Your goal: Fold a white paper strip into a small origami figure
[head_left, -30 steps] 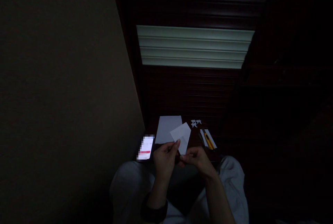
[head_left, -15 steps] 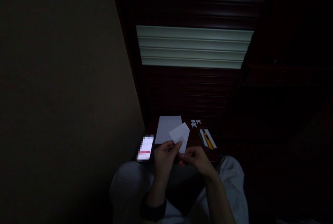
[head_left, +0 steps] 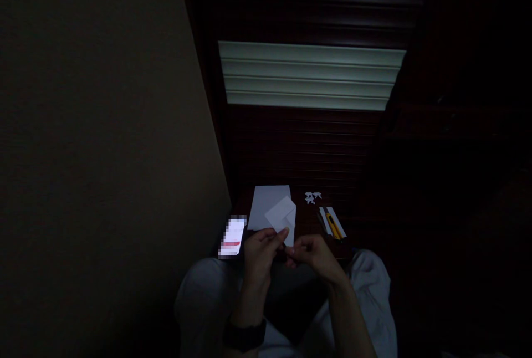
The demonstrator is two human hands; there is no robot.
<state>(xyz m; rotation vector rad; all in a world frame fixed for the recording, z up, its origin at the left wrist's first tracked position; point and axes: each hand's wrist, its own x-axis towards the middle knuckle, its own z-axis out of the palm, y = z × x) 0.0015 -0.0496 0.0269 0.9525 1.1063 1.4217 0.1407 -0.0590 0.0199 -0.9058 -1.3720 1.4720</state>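
Folding, seemingly, a white, pointed, creased paper piece [head_left: 281,215], pinched between closed fingers of left hand [head_left: 261,250] and, at its lower end, right hand [head_left: 312,250]; probably calling for aligned edges next.

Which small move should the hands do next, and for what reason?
Perhaps the right hand should crease the lower end of the folded paper: its fingertips are at that end, while the left hand pinches the paper, thumb on top.
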